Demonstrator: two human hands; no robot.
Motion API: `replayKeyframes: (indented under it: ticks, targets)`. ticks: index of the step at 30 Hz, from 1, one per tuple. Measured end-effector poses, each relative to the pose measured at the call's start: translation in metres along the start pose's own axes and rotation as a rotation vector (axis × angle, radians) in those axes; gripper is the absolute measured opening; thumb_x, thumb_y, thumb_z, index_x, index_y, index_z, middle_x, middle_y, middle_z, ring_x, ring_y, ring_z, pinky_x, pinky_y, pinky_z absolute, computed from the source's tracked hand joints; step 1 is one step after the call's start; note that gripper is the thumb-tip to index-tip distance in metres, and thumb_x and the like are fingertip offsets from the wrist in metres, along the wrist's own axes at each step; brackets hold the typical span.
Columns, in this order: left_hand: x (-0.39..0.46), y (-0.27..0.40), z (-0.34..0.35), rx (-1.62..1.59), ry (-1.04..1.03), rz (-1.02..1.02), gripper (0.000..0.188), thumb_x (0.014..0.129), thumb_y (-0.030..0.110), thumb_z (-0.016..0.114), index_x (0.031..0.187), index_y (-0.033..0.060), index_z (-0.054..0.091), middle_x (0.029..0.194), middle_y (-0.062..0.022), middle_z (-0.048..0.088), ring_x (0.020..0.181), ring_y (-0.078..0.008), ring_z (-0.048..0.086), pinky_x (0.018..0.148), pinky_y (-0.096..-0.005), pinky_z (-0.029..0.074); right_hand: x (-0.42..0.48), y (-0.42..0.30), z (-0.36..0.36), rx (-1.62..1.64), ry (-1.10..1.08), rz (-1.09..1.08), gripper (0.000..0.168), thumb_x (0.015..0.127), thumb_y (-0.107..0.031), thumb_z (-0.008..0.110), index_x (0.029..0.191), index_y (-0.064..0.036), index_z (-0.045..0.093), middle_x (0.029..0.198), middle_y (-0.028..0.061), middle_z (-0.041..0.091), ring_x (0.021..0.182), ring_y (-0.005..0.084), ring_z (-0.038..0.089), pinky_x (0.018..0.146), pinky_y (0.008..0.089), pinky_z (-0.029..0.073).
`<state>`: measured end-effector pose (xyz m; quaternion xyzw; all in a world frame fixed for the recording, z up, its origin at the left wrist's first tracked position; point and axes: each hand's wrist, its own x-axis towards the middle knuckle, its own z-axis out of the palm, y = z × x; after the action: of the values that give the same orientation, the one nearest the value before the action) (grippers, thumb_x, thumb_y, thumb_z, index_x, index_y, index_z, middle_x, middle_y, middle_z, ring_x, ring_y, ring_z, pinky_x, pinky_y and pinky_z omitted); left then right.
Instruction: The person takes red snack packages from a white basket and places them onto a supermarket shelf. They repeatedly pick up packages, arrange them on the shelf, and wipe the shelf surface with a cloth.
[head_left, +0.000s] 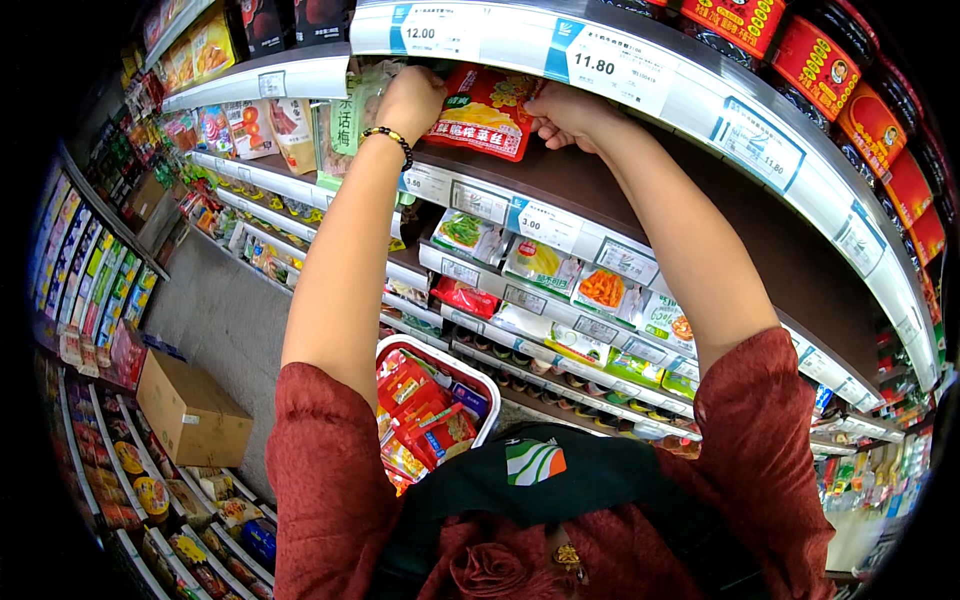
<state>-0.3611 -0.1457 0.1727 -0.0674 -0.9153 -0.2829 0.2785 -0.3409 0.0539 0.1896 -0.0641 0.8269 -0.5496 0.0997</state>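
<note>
A red food packet (484, 112) stands at the front of a dark shelf board (675, 195), just under the shelf edge above. My left hand (412, 97), with beaded bracelets at the wrist, is curled at the packet's left side; its fingertips are hidden. At the packet's right edge is my right hand (566, 112), thumb and forefinger pinching the edge. Left of my left hand stand pale green packets (341, 135) in clear wrapping. A white-rimmed basket (491, 397) below holds several red packets (427, 412).
Above runs a price-label rail (630, 71) with red-labelled jars (817, 64) over it. Lower shelves hold flat food packets (540, 266). A cardboard box (191, 412) stands at the lower left, beside the grey floor (217, 315) and another stocked shelf unit (142, 480).
</note>
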Motion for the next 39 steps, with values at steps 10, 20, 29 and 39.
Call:
replayKeyframes:
  ticks: [10, 20, 29, 39]
  targets:
    - [0.013, -0.025, 0.023, 0.058, -0.119, 0.021, 0.022, 0.069, 0.02, 0.06, 0.085, 0.0045, 0.063, 0.087, -0.016, 0.06, 0.079, -0.0283, 0.057, 0.069, -0.0324, 0.044, 0.012, 0.001, 0.005, -0.309, 0.028, 0.023, 0.028, 0.079, -0.024, 0.053, 0.089, 0.001, 0.047, 0.061, 0.0065, 0.054, 0.045, 0.0118, 0.051, 0.037, 0.0233, 0.045]
    - [0.018, 0.002, 0.017, -0.468, -0.356, -0.238, 0.032, 0.076, 0.0, 0.051, 0.108, -0.0019, 0.048, 0.106, -0.0111, 0.053, 0.091, -0.0186, 0.051, 0.078, -0.027, 0.04, 0.004, 0.0, 0.002, -0.451, 0.013, 0.046, 0.037, 0.081, -0.031, 0.047, 0.094, 0.004, 0.046, 0.059, 0.0104, 0.053, 0.044, 0.0154, 0.052, 0.036, 0.0259, 0.046]
    - [0.027, -0.004, 0.03, -0.544, -0.353, -0.159, 0.034, 0.073, -0.007, 0.052, 0.107, -0.0026, 0.047, 0.107, -0.0104, 0.053, 0.094, -0.0181, 0.05, 0.08, -0.0265, 0.04, 0.008, 0.003, 0.008, -0.441, -0.03, 0.052, 0.032, 0.085, -0.025, 0.041, 0.089, 0.006, 0.047, 0.062, 0.0105, 0.054, 0.046, 0.016, 0.053, 0.038, 0.0272, 0.046]
    - [0.044, -0.025, 0.038, -0.208, -0.201, 0.163, 0.032, 0.077, 0.012, 0.052, 0.104, -0.0035, 0.049, 0.103, -0.014, 0.055, 0.09, -0.0203, 0.052, 0.076, -0.029, 0.041, 0.01, -0.003, 0.011, -0.566, -0.037, 0.001, 0.036, 0.085, -0.031, 0.04, 0.088, 0.004, 0.05, 0.061, 0.0093, 0.056, 0.046, 0.0147, 0.054, 0.038, 0.0253, 0.046]
